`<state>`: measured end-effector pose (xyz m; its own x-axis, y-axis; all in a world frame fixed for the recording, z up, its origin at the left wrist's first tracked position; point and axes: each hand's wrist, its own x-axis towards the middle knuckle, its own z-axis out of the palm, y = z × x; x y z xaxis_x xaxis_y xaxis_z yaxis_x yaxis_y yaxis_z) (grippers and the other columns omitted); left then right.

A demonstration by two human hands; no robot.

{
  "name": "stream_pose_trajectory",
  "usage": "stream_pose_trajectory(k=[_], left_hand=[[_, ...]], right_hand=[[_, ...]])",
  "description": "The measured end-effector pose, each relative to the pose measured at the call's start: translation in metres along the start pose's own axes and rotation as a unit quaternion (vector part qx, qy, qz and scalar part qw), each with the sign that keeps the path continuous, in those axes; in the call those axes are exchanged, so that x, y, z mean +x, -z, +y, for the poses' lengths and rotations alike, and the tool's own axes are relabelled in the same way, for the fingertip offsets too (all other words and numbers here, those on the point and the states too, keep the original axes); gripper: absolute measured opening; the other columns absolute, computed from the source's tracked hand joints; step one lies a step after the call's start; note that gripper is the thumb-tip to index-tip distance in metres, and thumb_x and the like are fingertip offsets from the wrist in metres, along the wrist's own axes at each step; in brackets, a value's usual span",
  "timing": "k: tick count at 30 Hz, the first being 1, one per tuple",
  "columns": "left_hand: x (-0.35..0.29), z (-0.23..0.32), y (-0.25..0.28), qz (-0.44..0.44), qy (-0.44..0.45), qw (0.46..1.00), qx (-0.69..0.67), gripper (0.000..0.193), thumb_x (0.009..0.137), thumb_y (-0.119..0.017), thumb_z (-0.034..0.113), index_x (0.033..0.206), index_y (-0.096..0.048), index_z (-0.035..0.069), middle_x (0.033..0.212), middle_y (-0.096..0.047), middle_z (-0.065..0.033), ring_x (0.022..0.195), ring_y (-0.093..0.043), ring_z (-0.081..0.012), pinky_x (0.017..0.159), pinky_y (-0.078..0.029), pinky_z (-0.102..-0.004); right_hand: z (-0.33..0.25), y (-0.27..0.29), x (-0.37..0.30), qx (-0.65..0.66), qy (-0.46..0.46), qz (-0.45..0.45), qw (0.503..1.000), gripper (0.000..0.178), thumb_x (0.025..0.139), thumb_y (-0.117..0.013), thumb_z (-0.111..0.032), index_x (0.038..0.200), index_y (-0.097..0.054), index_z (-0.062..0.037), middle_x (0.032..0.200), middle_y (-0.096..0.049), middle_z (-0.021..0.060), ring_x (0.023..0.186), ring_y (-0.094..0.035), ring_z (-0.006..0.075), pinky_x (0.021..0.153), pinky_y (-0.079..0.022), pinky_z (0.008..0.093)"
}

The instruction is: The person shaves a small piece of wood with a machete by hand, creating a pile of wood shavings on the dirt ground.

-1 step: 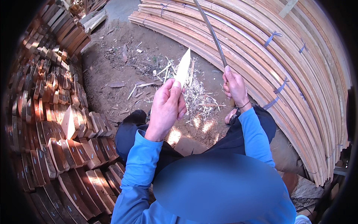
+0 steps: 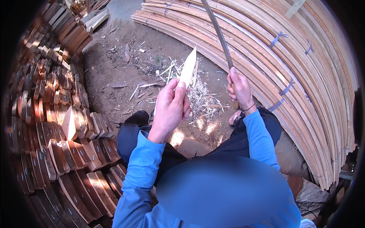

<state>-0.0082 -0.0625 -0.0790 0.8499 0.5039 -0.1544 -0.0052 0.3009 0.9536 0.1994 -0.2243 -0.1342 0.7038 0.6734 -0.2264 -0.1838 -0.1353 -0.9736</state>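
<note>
1. Over the near-left side of the heap of shavings (image 2: 203,100), the left hand (image 2: 173,104) holds a pale pointed piece (image 2: 188,69), apparently wood; its thumb presses on top and its fingers are curled underneath, clamped on the lower end; the tip points away from the person, past the heap.

2. To the right of the heap, the right hand (image 2: 240,89) has its fingers wrapped around the handle (image 2: 235,104) of a long-bladed knife (image 2: 219,34); the dark blade runs up and away beyond the heap, well apart from the pale piece.

3. What looks done: the far end of the piece narrows to a sharp tip, and its visible face is clean and pale; the heap itself, thin curls and slivers on the brown ground (image 2: 102,68), suggests that a good deal has been cut away.

4. What is left: I cannot tell; the lower end is hidden by the hand and the underside does not show; no cut is under way.

5. Right of the heap lie long strips (image 2: 247,47) with blue ties (image 2: 278,38); well to its left stand stacked brown blocks (image 2: 57,131).
</note>
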Motion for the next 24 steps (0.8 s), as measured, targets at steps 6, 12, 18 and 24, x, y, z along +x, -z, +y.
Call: stream_pose_trajectory(k=[6,12,18,24], left_hand=[[0.001,-0.006,-0.006,0.008,-0.03,0.984,0.174,0.025,0.111,-0.045,0.023,0.098,-0.054,0.003,0.063,-0.051,0.0015,0.051,-0.049,-0.0068,0.048,-0.039,-0.0242],[0.008,-0.005,-0.002,-0.102,-0.015,0.925,0.365,0.028,0.107,-0.052,0.021,0.092,-0.063,-0.001,0.066,-0.056,0.0017,0.058,-0.052,-0.0057,0.055,-0.043,-0.0265],[-0.002,0.017,-0.002,-0.114,0.06,0.954,0.269,0.029,0.108,-0.052,0.022,0.102,-0.067,-0.001,0.069,-0.062,0.0015,0.061,-0.058,-0.0048,0.055,-0.043,-0.0229],[-0.001,0.018,0.026,0.062,-0.007,0.968,0.243,0.026,0.11,-0.048,0.018,0.122,-0.062,0.001,0.083,-0.07,-0.0026,0.071,-0.069,-0.0094,0.056,-0.048,-0.0206]], right_hand=[[-0.015,-0.01,-0.013,0.011,0.043,-0.048,0.998,0.035,0.1,-0.069,-0.036,0.105,-0.057,-0.0032,0.057,-0.041,-0.0074,0.041,-0.036,0.002,0.038,-0.028,0.0223],[-0.036,-0.014,-0.015,0.076,0.047,-0.134,0.987,0.023,0.101,-0.068,-0.022,0.107,-0.058,-0.002,0.059,-0.044,-0.0065,0.043,-0.036,0.0013,0.039,-0.029,0.0214],[-0.029,-0.012,-0.017,0.048,0.037,-0.142,0.988,0.02,0.1,-0.068,-0.018,0.109,-0.058,-0.0032,0.064,-0.046,-0.0037,0.044,-0.036,0.0031,0.041,-0.03,0.0219],[-0.023,-0.006,-0.018,0.096,0.046,-0.08,0.991,0.018,0.1,-0.068,-0.017,0.107,-0.057,-0.0038,0.068,-0.051,-0.0002,0.044,-0.039,0.0035,0.041,-0.033,0.0209]])
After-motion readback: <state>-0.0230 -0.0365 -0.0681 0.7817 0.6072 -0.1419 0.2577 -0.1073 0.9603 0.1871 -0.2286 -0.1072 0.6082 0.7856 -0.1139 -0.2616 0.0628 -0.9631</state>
